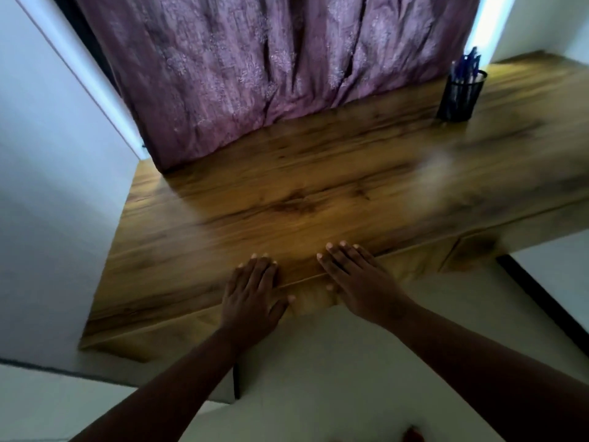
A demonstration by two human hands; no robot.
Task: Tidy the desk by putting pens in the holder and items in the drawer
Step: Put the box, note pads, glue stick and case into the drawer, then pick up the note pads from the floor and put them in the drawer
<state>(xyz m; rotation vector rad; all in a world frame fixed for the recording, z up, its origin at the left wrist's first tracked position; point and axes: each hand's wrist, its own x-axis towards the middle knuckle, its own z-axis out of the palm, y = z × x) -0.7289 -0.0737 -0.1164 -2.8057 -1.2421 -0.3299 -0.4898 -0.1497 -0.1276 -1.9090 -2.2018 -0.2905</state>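
While pens [466,67] fill the holder [459,97], both hands [255,291] rest flat on the desk [287,193]

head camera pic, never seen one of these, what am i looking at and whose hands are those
There is no machine here. One wide camera sits on a person's head and looks down, so the two arms are the wearer's own. The left hand and right hand lie flat, fingers straight, on the front edge of a wooden desk, with the thumbs over the edge. Neither holds anything. At the far right stands a black mesh holder with blue pens in it. A purple curtain hangs behind. The picture is blurred from motion.
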